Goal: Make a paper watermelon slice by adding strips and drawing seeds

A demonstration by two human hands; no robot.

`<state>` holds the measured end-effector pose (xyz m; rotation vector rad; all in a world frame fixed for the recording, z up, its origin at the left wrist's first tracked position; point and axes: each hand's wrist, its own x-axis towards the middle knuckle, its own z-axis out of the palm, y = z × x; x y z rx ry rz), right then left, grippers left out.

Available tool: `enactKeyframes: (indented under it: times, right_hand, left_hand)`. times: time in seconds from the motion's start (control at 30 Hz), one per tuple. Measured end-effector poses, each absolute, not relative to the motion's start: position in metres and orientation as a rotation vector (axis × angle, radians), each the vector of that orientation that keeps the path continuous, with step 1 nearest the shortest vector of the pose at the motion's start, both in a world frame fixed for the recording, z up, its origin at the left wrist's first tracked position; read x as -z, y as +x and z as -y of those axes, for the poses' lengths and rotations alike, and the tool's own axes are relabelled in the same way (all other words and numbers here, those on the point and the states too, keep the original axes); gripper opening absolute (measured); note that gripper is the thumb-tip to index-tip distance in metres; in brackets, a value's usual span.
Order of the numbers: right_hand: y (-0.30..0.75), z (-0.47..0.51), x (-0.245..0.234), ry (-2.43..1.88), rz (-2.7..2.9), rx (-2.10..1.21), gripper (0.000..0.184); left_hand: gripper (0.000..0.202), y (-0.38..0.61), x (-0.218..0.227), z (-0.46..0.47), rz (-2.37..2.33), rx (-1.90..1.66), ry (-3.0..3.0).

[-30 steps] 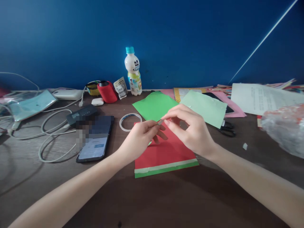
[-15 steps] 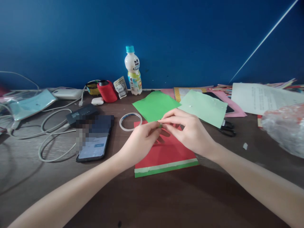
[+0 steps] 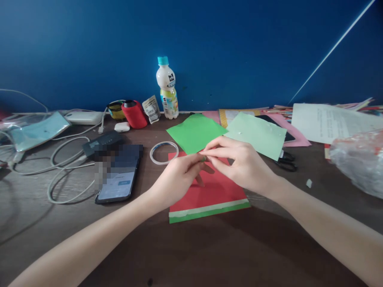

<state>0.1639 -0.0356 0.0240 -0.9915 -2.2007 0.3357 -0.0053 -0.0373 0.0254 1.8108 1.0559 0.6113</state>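
My left hand [image 3: 179,177] and my right hand [image 3: 239,163] meet fingertip to fingertip above a red sheet of paper [image 3: 206,197]. A tiny green piece [image 3: 204,158], perhaps paper, shows pinched between the fingertips; most of it is hidden. Both hands are closed in a pinch. Along the red sheet's near edge run a pale strip and a green strip [image 3: 209,213]. Just behind the hands lies a bright green sheet [image 3: 196,131], partly over the red sheet's far end. A pale green sheet [image 3: 257,133] is beyond my right hand. Left of the red sheet rests a roll of clear tape [image 3: 152,153].
A phone [image 3: 119,181], a black box [image 3: 103,144] and looped white cables [image 3: 52,195] occupy the left. At the blue wall stand a bottle [image 3: 168,89] and a red-wrapped object [image 3: 134,114]. On the right are a printed sheet [image 3: 332,123] and a crumpled plastic bag [image 3: 359,163].
Almost nothing differs. The fingertips have shifted slightly around the small green piece, and the left hand's lower fingers have moved a little. The sheets stay in place.
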Motion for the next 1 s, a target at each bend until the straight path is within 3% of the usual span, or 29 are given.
enactKeyframes:
  times: [1.0]
  right_hand:
    - [0.1647,0.0361,-0.0215,-0.955,2.238,-0.291,0.021]
  left_hand:
    - [0.026,-0.0047,-0.0266,0.0391,-1.103,-0.618,1.806]
